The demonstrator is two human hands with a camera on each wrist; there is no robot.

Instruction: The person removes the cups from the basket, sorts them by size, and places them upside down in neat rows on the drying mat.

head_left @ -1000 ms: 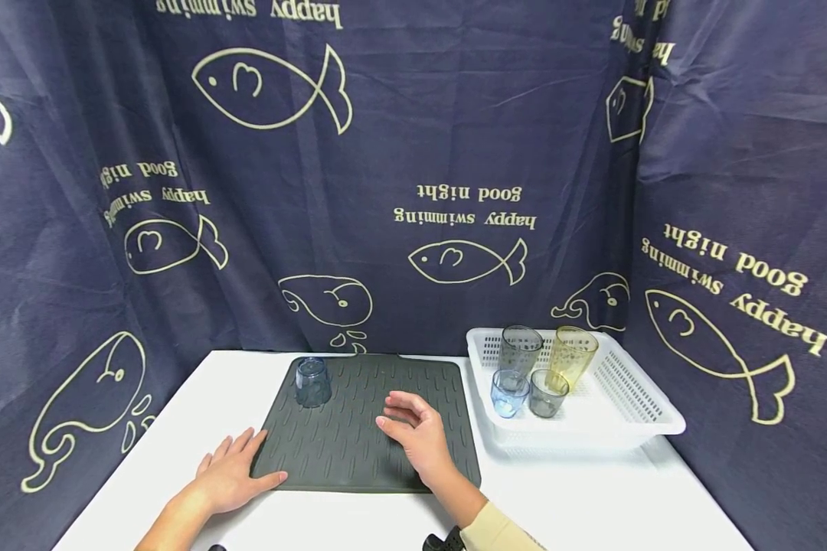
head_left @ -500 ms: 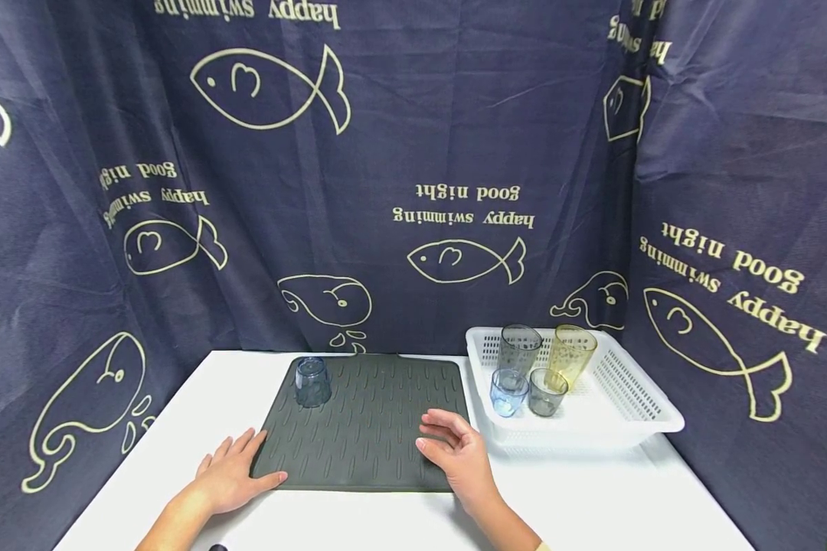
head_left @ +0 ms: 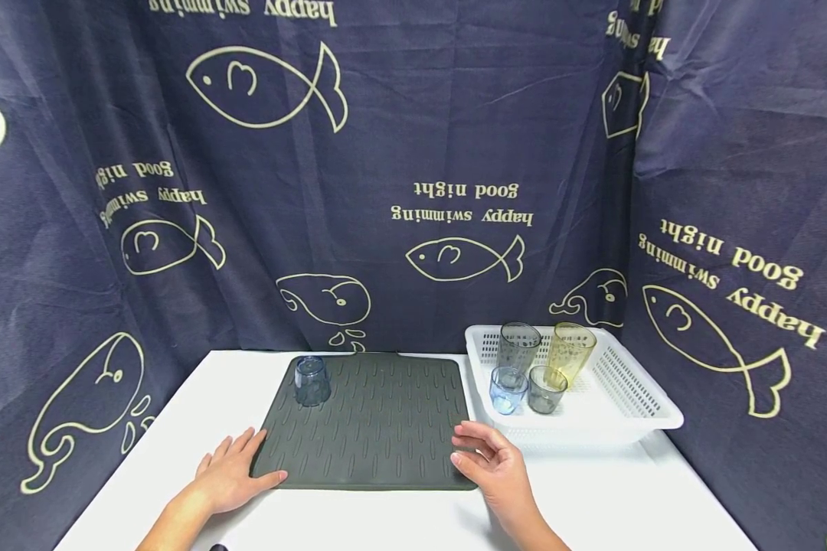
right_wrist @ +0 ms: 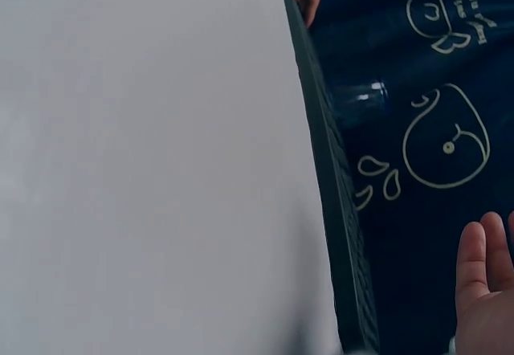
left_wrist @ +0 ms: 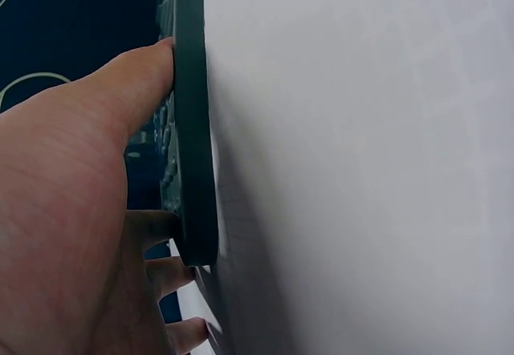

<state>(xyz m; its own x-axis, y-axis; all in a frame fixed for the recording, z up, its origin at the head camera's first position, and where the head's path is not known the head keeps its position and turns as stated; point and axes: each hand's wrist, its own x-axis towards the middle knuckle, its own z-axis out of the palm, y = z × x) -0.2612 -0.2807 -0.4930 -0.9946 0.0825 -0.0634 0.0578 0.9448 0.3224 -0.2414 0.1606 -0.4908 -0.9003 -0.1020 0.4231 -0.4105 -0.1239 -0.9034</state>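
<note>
My left hand (head_left: 227, 476) rests with spread fingers at the near left corner of a dark grey ribbed drying mat (head_left: 368, 428); in the left wrist view its thumb (left_wrist: 140, 78) lies on the mat's edge. Over the mat's near right corner hovers my right hand (head_left: 498, 468), fingers loosely bent and nothing between them. A blue glass (head_left: 312, 381) stands upside down at the mat's far left. Right of the mat, a white plastic basket (head_left: 634, 421) holds a tall grey glass (head_left: 519, 346), a tall yellow glass (head_left: 570, 353), a short light blue glass (head_left: 508, 390) and a short grey glass (head_left: 546, 390).
A white table (head_left: 386, 524) carries the mat and basket. Dark blue curtains (head_left: 386, 138) with fish drawings enclose the back and both sides. A small black object (head_left: 218, 547) shows at the bottom edge beside the left forearm.
My right hand has moved right and slightly toward me, from above the middle of the mat to its near right corner. The left hand and the glasses have stayed put.
</note>
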